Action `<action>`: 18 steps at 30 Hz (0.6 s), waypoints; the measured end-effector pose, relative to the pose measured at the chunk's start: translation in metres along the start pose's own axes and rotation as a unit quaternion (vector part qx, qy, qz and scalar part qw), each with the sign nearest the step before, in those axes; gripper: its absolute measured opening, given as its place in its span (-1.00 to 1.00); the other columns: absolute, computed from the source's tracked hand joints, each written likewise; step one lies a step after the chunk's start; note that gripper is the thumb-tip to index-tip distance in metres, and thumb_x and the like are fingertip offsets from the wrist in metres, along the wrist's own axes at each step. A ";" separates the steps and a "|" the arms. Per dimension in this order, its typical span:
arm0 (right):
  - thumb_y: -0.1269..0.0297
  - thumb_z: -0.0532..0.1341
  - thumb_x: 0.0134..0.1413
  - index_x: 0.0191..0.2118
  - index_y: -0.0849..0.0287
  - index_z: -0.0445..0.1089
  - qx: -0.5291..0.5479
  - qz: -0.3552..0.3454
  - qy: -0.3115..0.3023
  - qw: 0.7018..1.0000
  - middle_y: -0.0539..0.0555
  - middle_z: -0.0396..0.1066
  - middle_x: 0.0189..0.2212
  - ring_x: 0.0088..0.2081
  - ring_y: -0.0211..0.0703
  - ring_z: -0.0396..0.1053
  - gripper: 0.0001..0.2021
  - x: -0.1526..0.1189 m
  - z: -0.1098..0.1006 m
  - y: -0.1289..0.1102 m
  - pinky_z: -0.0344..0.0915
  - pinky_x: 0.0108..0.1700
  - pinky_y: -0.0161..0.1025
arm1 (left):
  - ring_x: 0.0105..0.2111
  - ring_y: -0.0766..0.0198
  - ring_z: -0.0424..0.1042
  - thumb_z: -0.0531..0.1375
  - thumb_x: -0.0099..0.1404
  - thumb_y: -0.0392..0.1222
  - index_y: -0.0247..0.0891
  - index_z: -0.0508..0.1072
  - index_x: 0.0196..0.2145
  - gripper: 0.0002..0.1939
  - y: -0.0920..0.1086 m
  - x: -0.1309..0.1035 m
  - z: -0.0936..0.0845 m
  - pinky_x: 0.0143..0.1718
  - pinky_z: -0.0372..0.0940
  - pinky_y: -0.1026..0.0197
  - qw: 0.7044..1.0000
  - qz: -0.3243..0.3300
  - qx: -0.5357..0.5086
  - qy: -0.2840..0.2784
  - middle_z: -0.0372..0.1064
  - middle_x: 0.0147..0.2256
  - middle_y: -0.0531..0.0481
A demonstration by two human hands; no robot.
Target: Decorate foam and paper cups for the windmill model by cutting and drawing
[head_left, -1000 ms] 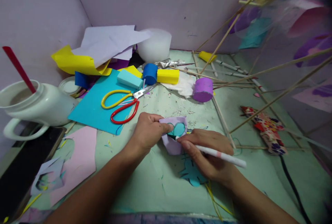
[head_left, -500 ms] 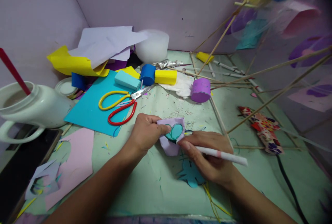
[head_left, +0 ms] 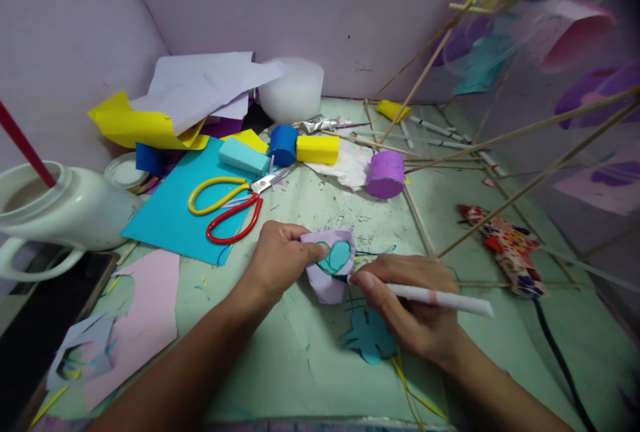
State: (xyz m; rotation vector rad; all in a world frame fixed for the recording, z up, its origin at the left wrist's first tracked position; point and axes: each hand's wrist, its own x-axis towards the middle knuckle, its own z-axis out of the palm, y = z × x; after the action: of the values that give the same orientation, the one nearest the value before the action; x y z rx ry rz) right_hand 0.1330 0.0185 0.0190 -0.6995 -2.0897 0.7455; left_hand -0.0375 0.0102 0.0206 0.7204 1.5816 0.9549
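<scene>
My left hand point(head_left: 279, 253) presses a small lilac piece of paper point(head_left: 327, 291) to the table, thumb on top and fingers closed at its edge. On that paper lies a turquoise cut-out point(head_left: 341, 257) with dark green outlines, partly under the thumb. My right hand point(head_left: 411, 299) is closed around a white marker point(head_left: 443, 298) with a pink band. Its dark tip meets the lilac paper just below the cut-out. A blue paper flower shape point(head_left: 370, 337) lies below, partly beneath my right hand, with yellow strings point(head_left: 407, 385) beside it.
Scissors point(head_left: 233, 211) with yellow and red handles rest on a blue sheet point(head_left: 175, 209). A white mug point(head_left: 70, 209) stands at left. Paper rolls, including a purple one point(head_left: 385, 175), lie behind my hands. A stick frame point(head_left: 505, 202) rises at right; pink paper point(head_left: 150, 312) lies left.
My right hand has shifted slightly right, drawing the marker's tip back from the turquoise cut-out's edge. My left hand keeps its hold on the paper. The view has moved a little.
</scene>
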 end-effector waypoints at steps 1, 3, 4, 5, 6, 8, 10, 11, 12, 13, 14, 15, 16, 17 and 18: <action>0.49 0.14 0.06 -0.49 0.23 0.42 0.005 0.005 0.003 1.000 -0.03 0.38 -0.68 -0.66 -0.34 0.28 -0.82 -0.001 -0.001 0.000 0.16 -0.60 -0.35 | -0.65 0.37 0.26 0.29 -0.20 -0.26 -0.33 0.50 -0.69 -0.93 -0.001 0.000 0.000 -0.59 0.15 0.30 1.000 0.000 -0.002 -0.001 0.35 -0.70 0.05; 0.48 0.15 0.06 -0.47 0.20 0.44 0.019 0.021 0.026 0.999 -0.04 0.39 -0.67 -0.64 -0.33 0.30 -0.83 -0.003 -0.002 0.001 0.19 -0.59 -0.35 | -0.64 0.35 0.29 0.28 -0.19 -0.27 -0.33 0.50 -0.67 -0.93 -0.002 0.001 -0.001 -0.57 0.18 0.29 1.000 -0.001 -0.008 -0.006 0.38 -0.69 0.04; 0.48 0.15 0.06 -0.46 0.18 0.45 0.028 0.029 0.045 0.998 -0.05 0.39 -0.66 -0.63 -0.32 0.31 -0.83 -0.005 -0.002 0.002 0.20 -0.57 -0.35 | -0.63 0.34 0.31 0.28 -0.19 -0.27 -0.33 0.50 -0.67 -0.94 -0.002 0.001 -0.001 -0.56 0.19 0.29 1.000 -0.004 -0.010 -0.008 0.39 -0.68 0.03; 0.48 0.16 0.05 -0.45 0.17 0.46 0.038 0.040 0.075 0.996 -0.06 0.39 -0.66 -0.62 -0.32 0.32 -0.83 -0.006 -0.002 0.003 0.22 -0.56 -0.36 | -0.62 0.32 0.33 0.27 -0.19 -0.27 -0.33 0.50 -0.67 -0.94 -0.002 0.002 -0.001 -0.55 0.21 0.28 1.000 -0.009 -0.010 -0.009 0.39 -0.68 0.02; 0.48 0.16 0.06 -0.45 0.16 0.47 0.049 0.051 0.111 0.991 -0.07 0.38 -0.66 -0.62 -0.32 0.32 -0.82 -0.008 -0.002 0.004 0.22 -0.56 -0.36 | -0.62 0.30 0.35 0.27 -0.19 -0.27 -0.32 0.49 -0.68 -0.94 -0.003 0.002 -0.001 -0.54 0.22 0.27 1.000 -0.013 -0.010 -0.009 0.40 -0.68 0.02; 0.45 0.16 0.06 -0.47 0.14 0.48 0.061 0.074 0.178 0.979 -0.08 0.37 -0.67 -0.64 -0.33 0.31 -0.81 -0.009 -0.002 0.005 0.21 -0.57 -0.37 | -0.60 0.26 0.38 0.27 -0.19 -0.27 -0.32 0.48 -0.70 -0.94 -0.003 0.002 -0.002 -0.52 0.25 0.25 1.000 -0.016 -0.012 -0.010 0.39 -0.69 0.02; 0.42 0.16 0.07 -0.49 0.14 0.48 0.066 0.091 0.205 0.972 -0.08 0.35 -0.70 -0.66 -0.34 0.28 -0.81 -0.009 -0.003 0.006 0.18 -0.60 -0.37 | -0.59 0.25 0.40 0.28 -0.19 -0.27 -0.32 0.49 -0.69 -0.94 -0.002 0.002 -0.002 -0.50 0.27 0.25 1.000 -0.014 -0.016 -0.010 0.40 -0.69 0.01; 0.42 0.16 0.07 -0.49 0.15 0.48 0.065 0.093 0.196 0.974 -0.08 0.34 -0.70 -0.67 -0.34 0.27 -0.81 -0.009 -0.004 0.007 0.17 -0.61 -0.36 | -0.59 0.26 0.39 0.29 -0.19 -0.27 -0.33 0.50 -0.68 -0.94 -0.002 0.001 -0.002 -0.50 0.27 0.25 1.000 -0.012 -0.018 -0.009 0.42 -0.68 0.00; 0.42 0.17 0.07 -0.49 0.15 0.48 0.063 0.090 0.174 0.979 -0.07 0.34 -0.71 -0.67 -0.33 0.27 -0.81 -0.008 -0.005 0.006 0.17 -0.61 -0.35 | -0.60 0.28 0.38 0.29 -0.18 -0.27 -0.33 0.51 -0.67 -0.94 -0.001 0.000 -0.001 -0.51 0.27 0.26 1.000 -0.010 -0.018 -0.007 0.43 -0.67 -0.01; 0.42 0.17 0.06 -0.50 0.16 0.47 0.061 0.083 0.150 0.983 -0.06 0.34 -0.71 -0.67 -0.32 0.27 -0.81 -0.007 -0.006 0.006 0.16 -0.61 -0.34 | -0.61 0.29 0.37 0.30 -0.18 -0.27 -0.34 0.52 -0.66 -0.93 -0.001 0.000 -0.001 -0.52 0.27 0.27 1.000 -0.008 -0.016 -0.003 0.44 -0.66 -0.02; 0.43 0.17 0.06 -0.50 0.17 0.47 0.060 0.072 0.123 0.988 -0.06 0.34 -0.71 -0.67 -0.32 0.27 -0.81 -0.007 -0.006 0.006 0.16 -0.61 -0.33 | -0.62 0.30 0.36 0.31 -0.18 -0.27 -0.34 0.53 -0.66 -0.93 0.000 -0.001 -0.001 -0.53 0.26 0.28 1.000 -0.007 -0.011 -0.001 0.45 -0.66 -0.02; 0.43 0.17 0.06 -0.51 0.18 0.46 0.060 0.058 0.097 0.992 -0.05 0.34 -0.71 -0.67 -0.31 0.27 -0.81 -0.007 -0.007 0.006 0.15 -0.61 -0.33 | -0.62 0.31 0.36 0.31 -0.17 -0.27 -0.34 0.53 -0.66 -0.92 0.000 -0.001 -0.001 -0.53 0.26 0.28 1.000 -0.006 -0.006 0.000 0.45 -0.65 -0.03; 0.44 0.17 0.06 -0.51 0.18 0.46 0.062 0.047 0.078 0.994 -0.05 0.34 -0.70 -0.67 -0.31 0.26 -0.82 -0.007 -0.006 0.006 0.14 -0.61 -0.33 | -0.62 0.30 0.36 0.32 -0.16 -0.26 -0.34 0.54 -0.65 -0.92 0.001 -0.002 -0.001 -0.53 0.26 0.28 1.000 -0.005 -0.001 -0.002 0.46 -0.65 -0.03; 0.44 0.17 0.06 -0.50 0.17 0.46 0.068 0.044 0.075 0.994 -0.05 0.35 -0.69 -0.66 -0.31 0.27 -0.82 -0.007 -0.006 0.007 0.15 -0.61 -0.33 | -0.61 0.29 0.37 0.32 -0.15 -0.25 -0.34 0.54 -0.63 -0.91 0.001 -0.002 -0.001 -0.53 0.26 0.27 1.000 -0.003 0.004 -0.004 0.46 -0.64 -0.04; 0.43 0.17 0.08 -0.47 0.16 0.47 0.080 0.051 0.092 0.991 -0.05 0.36 -0.67 -0.64 -0.31 0.28 -0.83 -0.007 -0.004 0.008 0.18 -0.59 -0.33 | -0.60 0.28 0.37 0.32 -0.14 -0.25 -0.34 0.55 -0.62 -0.91 0.001 -0.001 -0.001 -0.53 0.26 0.26 1.000 -0.002 0.010 -0.006 0.47 -0.63 -0.05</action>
State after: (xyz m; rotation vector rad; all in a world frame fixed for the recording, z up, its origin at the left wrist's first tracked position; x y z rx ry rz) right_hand 0.1419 0.0201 0.0124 -0.7613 -1.8166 0.8602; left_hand -0.0383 0.0092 0.0220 0.7356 1.5836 0.9317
